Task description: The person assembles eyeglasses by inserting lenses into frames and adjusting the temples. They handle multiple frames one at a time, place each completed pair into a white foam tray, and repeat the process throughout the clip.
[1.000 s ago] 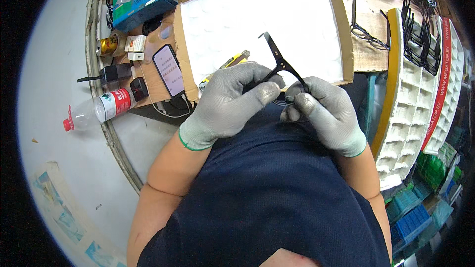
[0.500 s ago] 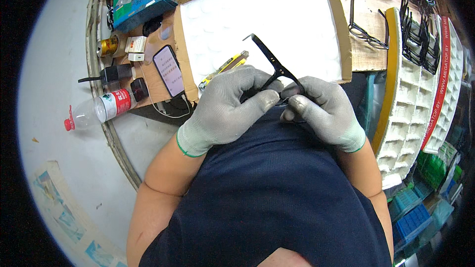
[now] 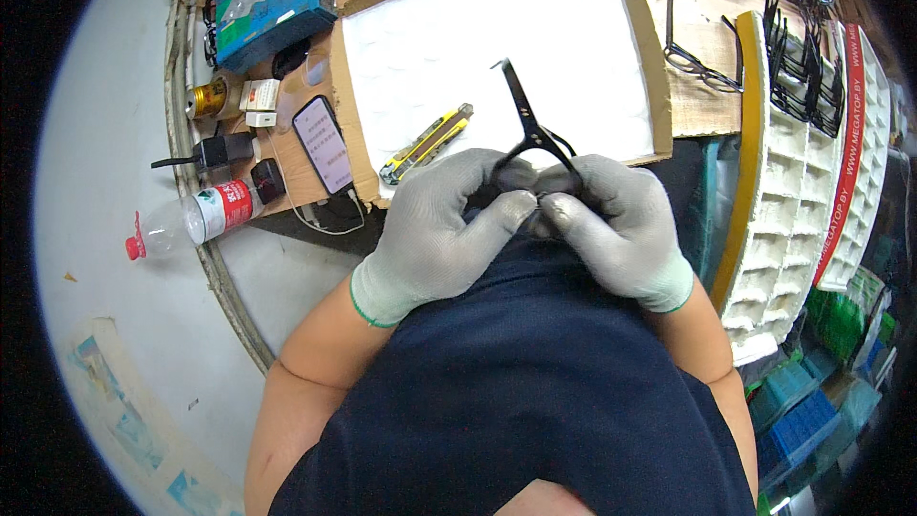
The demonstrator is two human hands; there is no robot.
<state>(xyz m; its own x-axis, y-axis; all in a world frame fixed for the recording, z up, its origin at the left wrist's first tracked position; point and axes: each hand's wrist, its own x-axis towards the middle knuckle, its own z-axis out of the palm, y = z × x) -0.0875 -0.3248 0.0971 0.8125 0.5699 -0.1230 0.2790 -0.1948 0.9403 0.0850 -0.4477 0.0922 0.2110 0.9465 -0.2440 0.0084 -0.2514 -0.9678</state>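
Observation:
Both of my hands wear thin grey gloves with green-edged cuffs, and between them is a pair of black eyeglasses (image 3: pixel 522 110). My left hand (image 3: pixel 441 225) pinches the front of the glasses with its thumb and fingers. On the other side, my right hand (image 3: pixel 626 225) grips the front too, its thumb close to the left thumb. One temple points up and away from me over the white surface. The lower part of the glasses is hidden by fingers. A yellow utility knife (image 3: pixel 425 145) lies just beyond my left hand.
Ahead is a shallow cardboard tray (image 3: pixel 655 57) lined in white. To its left are a phone (image 3: pixel 323 145), a blue box (image 3: pixel 272 5) and a plastic bottle (image 3: pixel 215 208). On the right stand white compartment racks (image 3: pixel 778 201), with more black glasses (image 3: pixel 702 62) nearby.
The glasses have turned so that the raised temple stands more upright. My hands have drawn slightly closer together, with the thumbs now nearly meeting.

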